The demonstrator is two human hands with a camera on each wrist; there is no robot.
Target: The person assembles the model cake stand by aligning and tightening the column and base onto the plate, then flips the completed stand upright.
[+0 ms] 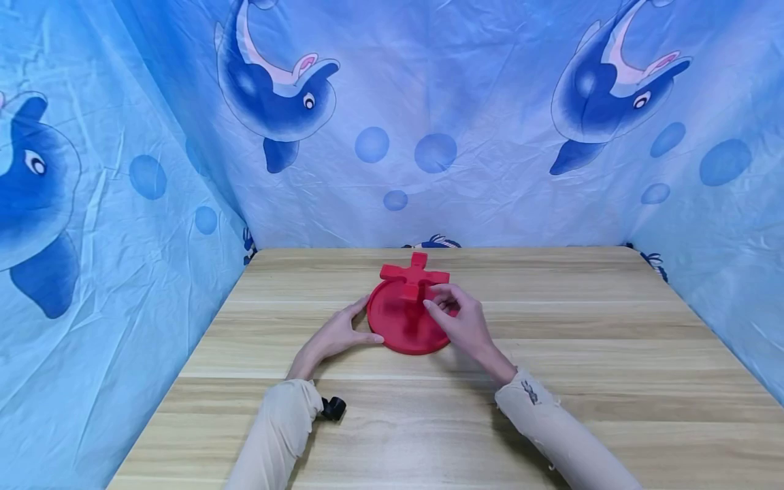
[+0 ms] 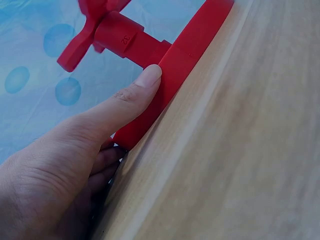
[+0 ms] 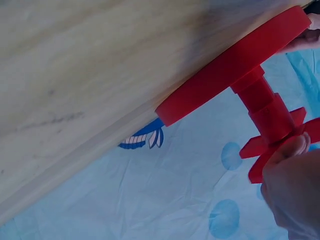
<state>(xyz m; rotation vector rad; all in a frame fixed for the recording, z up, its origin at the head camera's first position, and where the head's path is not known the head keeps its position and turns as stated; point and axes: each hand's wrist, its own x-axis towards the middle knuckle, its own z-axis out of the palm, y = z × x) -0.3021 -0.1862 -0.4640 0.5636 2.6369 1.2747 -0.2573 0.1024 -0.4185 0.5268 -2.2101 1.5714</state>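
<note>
A red round base (image 1: pixel 392 327) with a raised rim lies flat on the table. From its middle rises a red stem (image 2: pixel 150 51) with a wider collar (image 2: pixel 119 34) marked "32", topped by a red cross-shaped handle (image 1: pixel 415 274) with blunt arms. My left hand (image 1: pixel 335 335) grips the base at its left edge, thumb on the near rim and fingers round the far side. Over the right part of the base, my right hand (image 1: pixel 463 321) has its thumb and bent fingers at the handle, pinching one of the arms; in the right wrist view its fingertips are partly hidden.
The wood-grain table (image 1: pixel 551 381) spreads around the base. Blue cloth with dolphins (image 1: pixel 392 82) hangs behind and along both sides. A small black object (image 1: pixel 333 408) shows at the left wrist, beside the light sleeve (image 1: pixel 275 422).
</note>
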